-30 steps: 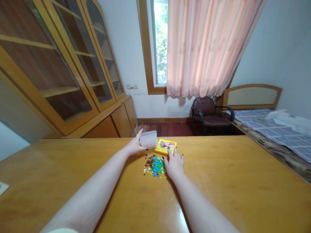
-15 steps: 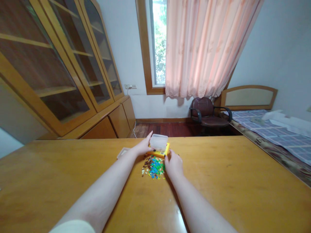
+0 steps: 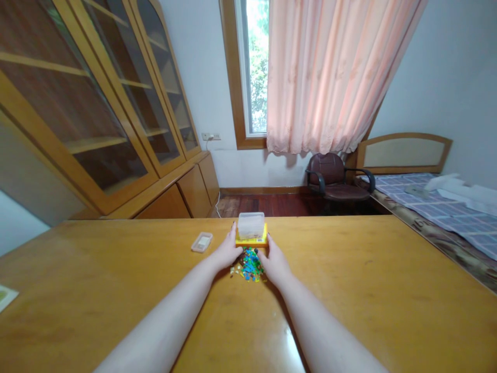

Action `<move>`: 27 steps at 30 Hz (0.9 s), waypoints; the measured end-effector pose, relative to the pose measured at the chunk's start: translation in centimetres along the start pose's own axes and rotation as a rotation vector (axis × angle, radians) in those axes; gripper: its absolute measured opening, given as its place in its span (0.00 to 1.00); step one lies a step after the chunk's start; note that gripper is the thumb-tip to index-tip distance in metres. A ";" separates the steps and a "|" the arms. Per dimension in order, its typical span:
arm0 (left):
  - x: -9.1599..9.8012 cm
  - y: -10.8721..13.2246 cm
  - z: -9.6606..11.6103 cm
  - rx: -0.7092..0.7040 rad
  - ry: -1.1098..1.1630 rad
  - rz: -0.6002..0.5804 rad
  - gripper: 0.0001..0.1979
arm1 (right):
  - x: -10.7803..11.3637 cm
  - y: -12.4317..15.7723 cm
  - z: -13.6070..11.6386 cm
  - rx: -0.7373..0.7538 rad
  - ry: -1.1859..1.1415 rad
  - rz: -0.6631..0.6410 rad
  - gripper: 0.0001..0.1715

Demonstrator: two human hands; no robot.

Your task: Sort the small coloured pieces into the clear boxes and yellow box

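Observation:
A loose heap of small plastic building bricks [image 3: 251,265], mostly blue, green and brown with some white and yellow, lies on the table. Just behind it is a flat yellow box [image 3: 248,241], and a clear plastic container [image 3: 251,226] sits on top of that. My left hand [image 3: 228,252] lies at the left, its fingers stretched along the box's side and its thumb by the bricks. My right hand [image 3: 274,259] mirrors it on the right, fingertips at the box's corner, thumb over the heap's edge. Both hands have fingers and thumb apart.
On the wooden table [image 3: 116,290], left of my hands, lies a shallow clear lid [image 3: 202,242] with something pale in it. A pale green-and-white item [image 3: 5,297] shows at the left edge. Beyond the table are an office chair [image 3: 336,178], a bed [image 3: 438,197] and a glass-door cabinet [image 3: 104,150].
The yellow box with the container on it has turned square to me. My left hand has come back from the container to the box's left side, uncovering the lid.

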State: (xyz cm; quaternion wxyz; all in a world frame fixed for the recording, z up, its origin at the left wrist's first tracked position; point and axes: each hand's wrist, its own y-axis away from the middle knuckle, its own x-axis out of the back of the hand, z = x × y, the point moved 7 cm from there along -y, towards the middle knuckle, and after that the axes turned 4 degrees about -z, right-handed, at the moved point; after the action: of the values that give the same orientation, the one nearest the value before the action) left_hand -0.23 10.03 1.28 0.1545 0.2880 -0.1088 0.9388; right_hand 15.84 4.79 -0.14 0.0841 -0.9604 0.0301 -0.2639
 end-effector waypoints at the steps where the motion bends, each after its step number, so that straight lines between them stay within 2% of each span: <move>1: 1.0 0.4 -0.3 0.028 -0.135 0.055 0.41 | 0.0 0.0 0.1 0.016 -0.005 0.007 0.36; 4: 4.5 1.9 -1.2 0.118 -0.532 0.215 0.32 | 0.0 -0.1 0.7 0.010 0.009 0.057 0.33; 6: 7.1 3.2 -3.1 0.348 -0.717 0.317 0.33 | 0.0 -0.2 1.1 -0.005 0.021 0.074 0.31; 8: 8.4 4.2 -5.4 0.554 -0.772 0.243 0.34 | -0.1 -0.2 1.1 -0.007 0.031 0.077 0.30; 11: 9.4 4.1 -6.8 0.568 -0.828 0.137 0.29 | 0.0 -0.2 1.0 -0.011 0.038 0.079 0.29; 14: 10.6 2.9 -4.8 0.426 -0.748 0.242 0.26 | 0.1 -0.2 0.9 -0.007 0.027 0.079 0.29; 16: 10.7 1.5 -1.2 0.181 -0.633 0.334 0.26 | 0.1 -0.2 0.8 -0.006 0.014 0.081 0.28; 17: 10.2 0.9 0.9 0.036 -0.583 0.340 0.26 | 0.1 -0.2 0.8 -0.004 0.007 0.083 0.28; 19: 8.1 -0.3 5.1 -0.236 -0.547 0.209 0.26 | 0.2 -0.2 0.7 0.004 -0.007 0.086 0.27; 21: 5.4 -1.2 7.8 -0.395 -0.587 0.050 0.23 | 0.2 -0.2 0.6 0.010 -0.015 0.085 0.27; 24: 2.6 -2.5 8.7 -0.428 -0.651 -0.059 0.21 | 0.3 -0.1 0.6 -0.004 -0.012 0.078 0.27; 27: 1.6 -3.5 7.6 -0.410 -0.636 -0.080 0.23 | 0.3 -0.1 0.5 -0.022 -0.002 0.077 0.28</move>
State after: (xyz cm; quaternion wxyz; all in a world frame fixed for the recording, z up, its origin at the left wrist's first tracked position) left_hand 3.62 11.39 8.76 0.2039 0.5321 -0.3257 0.7545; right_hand 16.38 4.97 -0.42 0.0835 -0.9597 0.0701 -0.2590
